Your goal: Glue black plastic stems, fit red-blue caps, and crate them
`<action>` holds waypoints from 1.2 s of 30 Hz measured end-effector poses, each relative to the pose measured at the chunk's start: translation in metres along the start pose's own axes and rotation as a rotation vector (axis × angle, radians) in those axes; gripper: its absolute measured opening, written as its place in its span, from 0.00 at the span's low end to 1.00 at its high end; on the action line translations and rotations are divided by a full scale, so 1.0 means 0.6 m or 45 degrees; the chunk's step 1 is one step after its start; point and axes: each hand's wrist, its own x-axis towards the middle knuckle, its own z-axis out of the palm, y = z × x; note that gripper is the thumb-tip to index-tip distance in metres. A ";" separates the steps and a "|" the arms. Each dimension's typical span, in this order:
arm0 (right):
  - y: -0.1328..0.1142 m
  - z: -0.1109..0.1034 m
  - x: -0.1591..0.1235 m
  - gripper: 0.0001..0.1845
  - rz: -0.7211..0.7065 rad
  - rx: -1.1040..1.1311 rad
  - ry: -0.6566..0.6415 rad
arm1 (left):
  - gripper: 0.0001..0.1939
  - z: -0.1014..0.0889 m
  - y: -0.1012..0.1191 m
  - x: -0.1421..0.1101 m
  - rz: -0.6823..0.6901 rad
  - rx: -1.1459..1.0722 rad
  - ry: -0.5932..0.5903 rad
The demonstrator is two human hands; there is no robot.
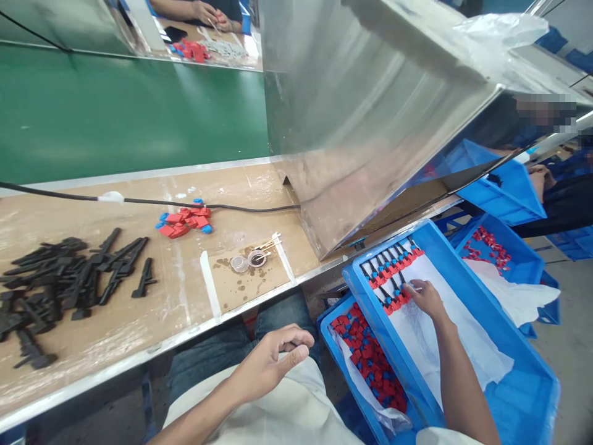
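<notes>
Presently with right hand [428, 298] at the black-and-red pieces [396, 266] in a blue tray [528, 402], cannot tell if grasping one, and with left hand [271, 358] relaxed, fingers released.

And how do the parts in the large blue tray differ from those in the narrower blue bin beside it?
The tray parts lie in two neat rows; the bin parts are heaped loosely. The tray parts have long black pieces; on the bin parts, none is clearly visible. Both groups show red and blue.
</notes>
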 end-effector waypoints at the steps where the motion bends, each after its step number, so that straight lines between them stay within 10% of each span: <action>1: -0.004 0.001 0.005 0.17 -0.002 -0.011 -0.035 | 0.27 0.000 -0.001 -0.001 -0.004 0.002 -0.004; 36: -0.013 -0.031 -0.096 0.13 -0.053 -0.027 -0.198 | 0.33 0.032 -0.050 0.060 -0.589 0.239 -0.114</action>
